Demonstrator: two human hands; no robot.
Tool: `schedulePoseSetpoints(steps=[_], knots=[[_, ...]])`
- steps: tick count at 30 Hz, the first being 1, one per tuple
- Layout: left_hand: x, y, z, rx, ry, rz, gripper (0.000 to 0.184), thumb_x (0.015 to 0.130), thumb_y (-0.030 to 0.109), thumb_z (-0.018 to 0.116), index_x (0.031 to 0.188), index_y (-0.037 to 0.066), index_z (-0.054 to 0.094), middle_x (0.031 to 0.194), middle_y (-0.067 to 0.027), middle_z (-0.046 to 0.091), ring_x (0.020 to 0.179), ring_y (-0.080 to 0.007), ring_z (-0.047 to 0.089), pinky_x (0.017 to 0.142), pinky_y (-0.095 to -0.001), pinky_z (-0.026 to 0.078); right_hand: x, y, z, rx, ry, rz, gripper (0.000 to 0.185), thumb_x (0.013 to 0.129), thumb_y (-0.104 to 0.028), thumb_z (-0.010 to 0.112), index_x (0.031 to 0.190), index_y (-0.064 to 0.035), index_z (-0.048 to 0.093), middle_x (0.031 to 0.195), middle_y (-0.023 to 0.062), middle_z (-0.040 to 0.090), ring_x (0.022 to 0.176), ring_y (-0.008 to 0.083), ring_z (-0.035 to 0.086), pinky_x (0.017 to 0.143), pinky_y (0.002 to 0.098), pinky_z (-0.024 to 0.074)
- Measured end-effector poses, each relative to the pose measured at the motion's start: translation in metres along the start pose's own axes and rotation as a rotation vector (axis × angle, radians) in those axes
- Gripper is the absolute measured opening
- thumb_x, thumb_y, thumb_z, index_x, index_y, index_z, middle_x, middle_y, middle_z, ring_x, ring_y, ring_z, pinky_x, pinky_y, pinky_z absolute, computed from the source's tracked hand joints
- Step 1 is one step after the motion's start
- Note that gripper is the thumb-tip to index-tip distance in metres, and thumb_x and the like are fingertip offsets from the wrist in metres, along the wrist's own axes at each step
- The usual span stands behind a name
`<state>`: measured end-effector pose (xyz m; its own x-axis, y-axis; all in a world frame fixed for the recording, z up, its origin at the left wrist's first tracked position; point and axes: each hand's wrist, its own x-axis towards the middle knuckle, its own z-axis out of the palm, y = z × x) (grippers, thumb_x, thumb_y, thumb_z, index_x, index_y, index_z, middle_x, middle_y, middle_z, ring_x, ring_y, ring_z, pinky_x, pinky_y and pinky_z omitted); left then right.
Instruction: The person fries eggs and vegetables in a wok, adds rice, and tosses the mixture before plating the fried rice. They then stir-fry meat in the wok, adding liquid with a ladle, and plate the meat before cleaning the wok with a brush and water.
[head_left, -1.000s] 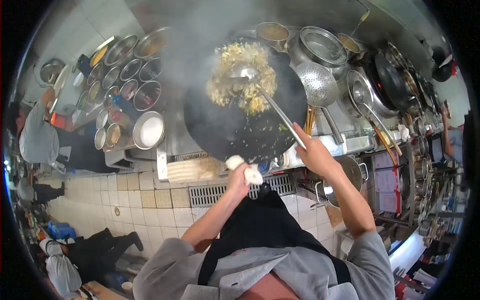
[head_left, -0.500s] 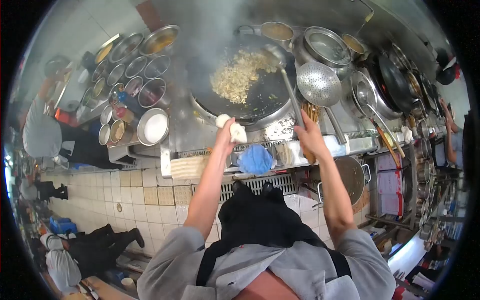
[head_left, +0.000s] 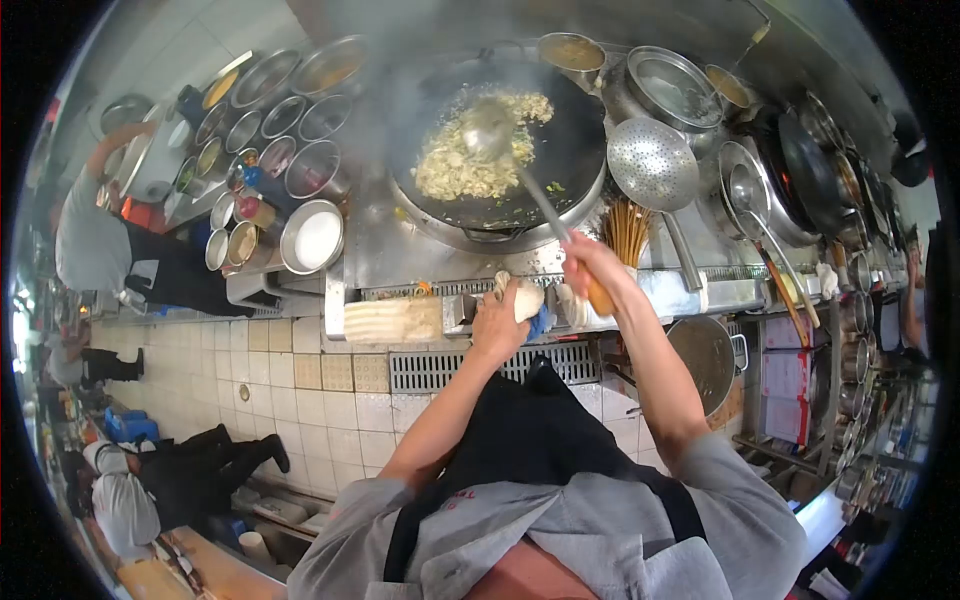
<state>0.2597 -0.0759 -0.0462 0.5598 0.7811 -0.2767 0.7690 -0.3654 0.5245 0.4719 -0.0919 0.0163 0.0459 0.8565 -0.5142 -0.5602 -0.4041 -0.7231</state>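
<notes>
In my right hand [head_left: 600, 275] is the wooden-ended handle of a metal ladle [head_left: 488, 128]. Its bowl rests over the chopped, pale-yellow food [head_left: 460, 168] in the large dark wok [head_left: 572, 140]; a few green bits lie in the wok too. My left hand [head_left: 498, 325] grips a bunched white cloth [head_left: 522, 298] at the stove's front edge, below the wok's near handle. A blue cloth [head_left: 540, 323] shows partly beside that hand. Steam blurs the wok's far left side.
A perforated skimmer [head_left: 652, 165] and a bamboo brush [head_left: 627, 232] are right of the wok. Several seasoning containers, including a bowl of white powder [head_left: 312, 237], stand left. A folded striped cloth [head_left: 393, 320] lies on the front ledge. A co-worker [head_left: 95, 235] stands at far left.
My left hand has come down and right with the white cloth, from the wok's near rim to the front ledge. The ladle's bowl has swung left over the food; my right hand shifted slightly left and down.
</notes>
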Motion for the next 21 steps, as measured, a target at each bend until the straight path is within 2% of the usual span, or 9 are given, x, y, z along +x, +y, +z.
schedulePoseSetpoints(steps=[1,4,8,11,15,17,18,19,21], knots=[[-0.001,0.001,0.0,0.007,0.018,0.007,0.082,0.075,0.022,0.07,0.145,0.01,0.03,0.119,-0.0277,0.049,0.111,-0.044,0.051,0.093,-0.0475,0.045,0.015,-0.008,-0.004,0.203,-0.037,-0.021,0.052,0.093,-0.009,0.056,0.141,-0.0116,0.037,0.06,-0.0013,0.049,0.039,0.0084,0.044,0.032,0.0239,0.037],[-0.023,0.005,-0.013,0.002,0.093,0.031,0.082,0.075,0.019,0.071,0.145,0.009,0.03,0.118,-0.0265,0.049,0.109,-0.0435,0.05,0.092,-0.0474,0.044,0.016,-0.048,0.019,-0.189,0.073,-0.163,0.047,0.094,-0.013,0.055,0.137,-0.0136,0.038,0.062,-0.0013,0.046,0.042,0.0069,0.043,0.033,0.0242,0.0386],[-0.054,-0.011,-0.011,-0.081,0.269,0.138,0.073,0.078,0.019,0.07,0.14,0.003,0.036,0.121,-0.0291,0.048,0.106,-0.0449,0.053,0.09,-0.0471,0.045,0.026,-0.073,0.006,0.142,-0.042,-0.112,0.042,0.095,-0.014,0.054,0.134,-0.0141,0.037,0.062,-0.0007,0.047,0.041,0.0078,0.041,0.033,0.0252,0.0346],[-0.073,-0.027,-0.002,-0.113,0.269,0.049,0.069,0.078,0.018,0.07,0.138,0.002,0.039,0.12,-0.0289,0.05,0.106,-0.045,0.053,0.089,-0.0466,0.046,0.068,-0.06,-0.008,0.066,-0.008,-0.06,0.044,0.095,-0.014,0.054,0.135,-0.0132,0.037,0.061,-0.0009,0.047,0.042,0.0079,0.042,0.035,0.0256,0.0364],[-0.096,-0.054,0.002,-0.134,0.261,-0.103,0.064,0.078,0.017,0.069,0.134,0.001,0.042,0.117,-0.0288,0.052,0.107,-0.0445,0.053,0.09,-0.0462,0.045,0.044,-0.072,0.015,-0.433,0.11,-0.231,0.051,0.094,-0.012,0.055,0.14,-0.0104,0.033,0.062,0.0001,0.048,0.042,0.0077,0.043,0.034,0.0247,0.0362],[-0.107,-0.059,0.0,-0.149,0.274,-0.169,0.062,0.079,0.016,0.069,0.133,0.001,0.043,0.116,-0.0288,0.053,0.107,-0.0445,0.052,0.091,-0.0461,0.045,0.032,-0.073,0.014,-0.1,-0.012,-0.141,0.053,0.093,-0.011,0.056,0.142,-0.0144,0.034,0.062,0.0001,0.047,0.042,0.0078,0.043,0.035,0.0244,0.0366],[-0.112,-0.07,0.007,-0.127,0.33,-0.151,0.06,0.078,0.016,0.07,0.129,-0.003,0.045,0.105,-0.026,0.057,0.094,-0.04,0.057,0.081,-0.0436,0.047,0.036,-0.067,0.008,0.028,-0.062,-0.089,0.054,0.092,-0.011,0.056,0.142,-0.0155,0.035,0.062,0.0001,0.047,0.042,0.0079,0.043,0.035,0.0244,0.0367],[-0.115,-0.079,0.015,-0.144,0.306,-0.208,0.06,0.078,0.016,0.07,0.129,-0.003,0.045,0.108,-0.0267,0.056,0.098,-0.0416,0.056,0.084,-0.0446,0.047,0.042,-0.058,0.002,0.158,-0.108,-0.035,0.054,0.092,-0.01,0.056,0.142,-0.0166,0.035,0.062,0.0001,0.047,0.042,0.0079,0.043,0.035,0.0243,0.0368],[-0.125,-0.095,0.028,-0.176,0.249,-0.319,0.059,0.079,0.016,0.068,0.13,-0.001,0.045,0.115,-0.0281,0.054,0.104,-0.0448,0.054,0.088,-0.0466,0.047,0.058,-0.042,-0.009,0.044,-0.065,-0.013,0.054,0.092,-0.012,0.057,0.141,-0.0203,0.036,0.062,-0.0001,0.046,0.041,0.008,0.042,0.034,0.0248,0.0358]])
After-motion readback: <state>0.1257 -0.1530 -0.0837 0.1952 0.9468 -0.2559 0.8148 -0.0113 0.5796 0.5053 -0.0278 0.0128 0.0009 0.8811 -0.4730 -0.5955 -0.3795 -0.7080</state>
